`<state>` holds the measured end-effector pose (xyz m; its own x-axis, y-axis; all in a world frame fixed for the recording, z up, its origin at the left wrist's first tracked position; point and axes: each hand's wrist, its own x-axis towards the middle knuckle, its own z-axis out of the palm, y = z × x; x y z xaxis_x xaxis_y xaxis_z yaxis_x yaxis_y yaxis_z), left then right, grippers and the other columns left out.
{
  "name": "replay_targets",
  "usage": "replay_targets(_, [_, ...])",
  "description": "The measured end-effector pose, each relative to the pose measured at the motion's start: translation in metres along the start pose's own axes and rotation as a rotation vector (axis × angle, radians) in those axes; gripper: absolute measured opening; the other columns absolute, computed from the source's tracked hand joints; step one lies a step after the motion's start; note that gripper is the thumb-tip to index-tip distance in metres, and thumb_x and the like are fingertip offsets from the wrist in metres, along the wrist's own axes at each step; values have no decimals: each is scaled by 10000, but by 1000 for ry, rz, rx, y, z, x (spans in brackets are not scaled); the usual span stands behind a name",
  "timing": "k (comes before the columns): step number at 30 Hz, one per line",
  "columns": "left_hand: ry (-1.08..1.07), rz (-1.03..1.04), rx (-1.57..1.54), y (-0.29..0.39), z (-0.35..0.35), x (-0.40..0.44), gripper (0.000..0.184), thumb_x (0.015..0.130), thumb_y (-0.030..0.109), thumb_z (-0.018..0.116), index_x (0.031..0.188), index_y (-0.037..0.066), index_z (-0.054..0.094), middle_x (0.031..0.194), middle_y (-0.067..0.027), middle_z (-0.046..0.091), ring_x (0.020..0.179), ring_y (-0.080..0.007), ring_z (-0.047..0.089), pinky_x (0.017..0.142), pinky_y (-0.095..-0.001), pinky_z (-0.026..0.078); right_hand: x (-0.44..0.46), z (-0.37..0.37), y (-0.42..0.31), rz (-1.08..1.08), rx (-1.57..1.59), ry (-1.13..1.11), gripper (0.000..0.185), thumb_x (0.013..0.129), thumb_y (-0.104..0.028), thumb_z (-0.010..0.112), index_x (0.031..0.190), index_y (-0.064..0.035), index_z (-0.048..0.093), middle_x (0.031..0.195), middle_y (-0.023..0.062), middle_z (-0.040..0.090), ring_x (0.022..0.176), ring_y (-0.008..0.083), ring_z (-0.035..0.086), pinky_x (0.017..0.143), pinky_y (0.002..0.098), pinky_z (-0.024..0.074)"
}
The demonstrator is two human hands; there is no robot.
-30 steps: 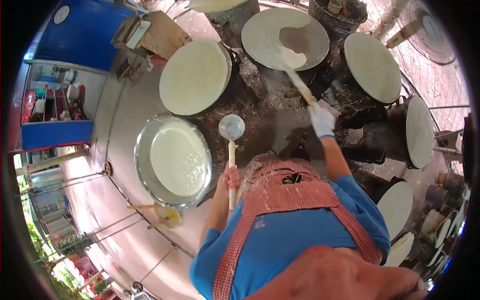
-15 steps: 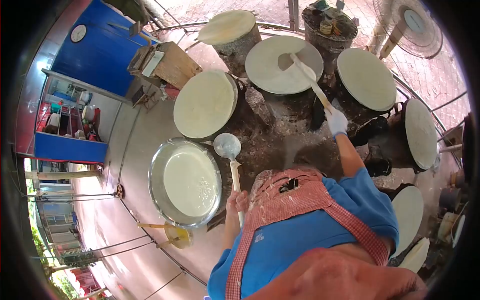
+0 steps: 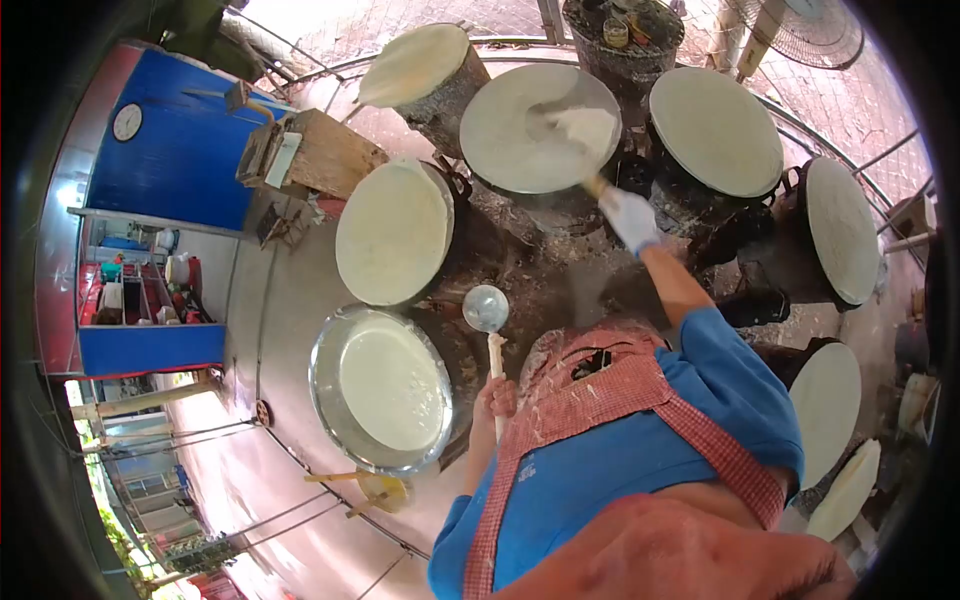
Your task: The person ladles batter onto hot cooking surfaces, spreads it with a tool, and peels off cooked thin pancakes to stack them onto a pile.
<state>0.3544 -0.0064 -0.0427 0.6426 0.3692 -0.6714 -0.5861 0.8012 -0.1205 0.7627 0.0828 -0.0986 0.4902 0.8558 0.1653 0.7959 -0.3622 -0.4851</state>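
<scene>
My left hand (image 3: pixel 497 397), bare, is wrapped round the pale handle of a round metal ladle (image 3: pixel 486 309), held upright to the right of a wide metal basin (image 3: pixel 322 372) of white batter. My right hand (image 3: pixel 631 219), in a white glove, grips the handle of a spreading tool (image 3: pixel 597 187). The tool reaches over the top middle round pan (image 3: pixel 500 130), where its pale blade is blurred by motion. White batter covers most of that pan, with a greyish patch near the blade.
Round pans of pale batter stand at the left (image 3: pixel 393 232), upper right (image 3: pixel 716 131), right (image 3: pixel 840 232) and lower right (image 3: pixel 825 408). A wooden box (image 3: pixel 338 152) is at upper left, a yellow scoop (image 3: pixel 384 490) below the basin, and a fan (image 3: pixel 808 30) at top right.
The view has shifted. My right hand has swept the tool across the top middle pan, and batter covers more of its surface. The ladle stays in my left hand.
</scene>
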Motion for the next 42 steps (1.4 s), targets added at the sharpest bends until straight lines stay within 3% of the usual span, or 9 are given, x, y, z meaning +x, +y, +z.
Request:
replay_targets(10, [152,18,105,-2,14,35,210,889,160,459,704,99,381,533,28,306,388,-50,274,340,-174,247,56,-11,36,93,31,-39,326,813,-397,480,952,-136,616,781,163,610,744,341,584,629,441,451])
replay_targets(13, [221,684,1146,-31,47,25,301,915,208,423,644,97,356,539,28,297,393,-52,265,336,-179,250,-25,0,50,-132,-44,-9,324,820,-372,491,1010,-141,614,805,155,614,757,332,589,644,445,458])
replay_targets(15, [75,-34,216,3,1,47,210,868,151,475,678,117,394,540,60,320,459,-49,349,422,-189,318,-20,-3,83,115,46,-90,300,822,-333,504,1058,-173,599,833,147,621,770,324,593,658,425,466])
replay_targets(28, [458,267,508,-22,43,59,295,910,213,428,638,119,364,567,31,325,475,-83,328,385,-235,304,112,65,43,393,1022,-20,348,768,-349,513,900,-56,646,763,188,613,706,277,594,590,387,453])
replay_targets(30, [569,356,836,-27,60,39,295,909,196,431,633,114,365,552,27,324,450,-76,317,371,-211,285,103,91,57,-290,197,58,328,759,-306,547,977,-79,637,802,189,620,730,286,599,610,378,453])
replay_targets(34, [165,40,5,12,5,27,316,904,156,419,598,103,359,505,22,299,409,-68,294,344,-196,251,78,-30,33,828,1046,-207,240,740,-123,599,970,-67,637,961,106,638,870,259,590,756,357,450])
replay_targets(36, [102,-36,7,32,-12,23,317,900,169,420,594,126,348,515,34,293,429,-65,307,380,-199,273,47,47,53,-387,373,322,253,790,-140,584,1026,-56,623,984,95,636,890,215,586,760,328,450])
replay_targets(38, [21,-112,-14,34,-12,31,319,896,182,422,590,150,338,525,46,287,449,-62,319,416,-202,295,13,64,11,537,1335,-106,265,776,-188,622,1010,-65,636,873,103,646,793,121,577,749,262,444])
replay_targets(42, [101,89,22,25,-6,30,277,909,139,394,636,89,384,511,21,299,396,-68,290,337,-194,274,23,11,24,343,848,-153,359,750,-257,636,1013,-13,611,878,85,653,789,142,587,736,264,440])
